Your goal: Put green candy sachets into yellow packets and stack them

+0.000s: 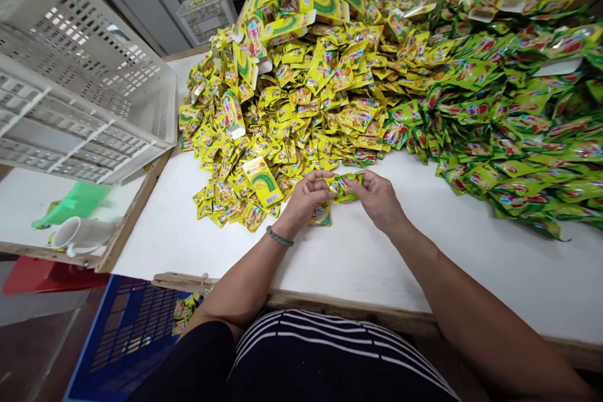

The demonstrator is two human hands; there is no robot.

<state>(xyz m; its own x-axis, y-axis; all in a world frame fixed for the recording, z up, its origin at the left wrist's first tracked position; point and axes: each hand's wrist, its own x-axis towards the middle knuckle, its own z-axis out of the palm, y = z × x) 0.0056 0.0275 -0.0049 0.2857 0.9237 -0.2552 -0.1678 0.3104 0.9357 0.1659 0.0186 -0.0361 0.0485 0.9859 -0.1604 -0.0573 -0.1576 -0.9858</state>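
My left hand [307, 198] and my right hand [380, 201] meet above the white table [358, 264]. Between them they grip small yellow-green packets [347, 187], fingers pinched at either end; how many there are, I cannot tell. Under my left hand lies a yellow and green box [321, 215], partly covered by the fingers. Just left of that hand, a yellow carton [262, 182] with a barcode rests on a heap of small yellow packets [301, 113]. To the right spreads a pile of larger green packets [527, 125].
Several flattened-looking yellow cartons [325, 5] top the heap at the back. A white plastic crate [141, 100] stands tilted at the left, above a white mug [85, 233] and a green sheet [70, 204]. A blue basket [127, 326] sits below the table's wooden edge.
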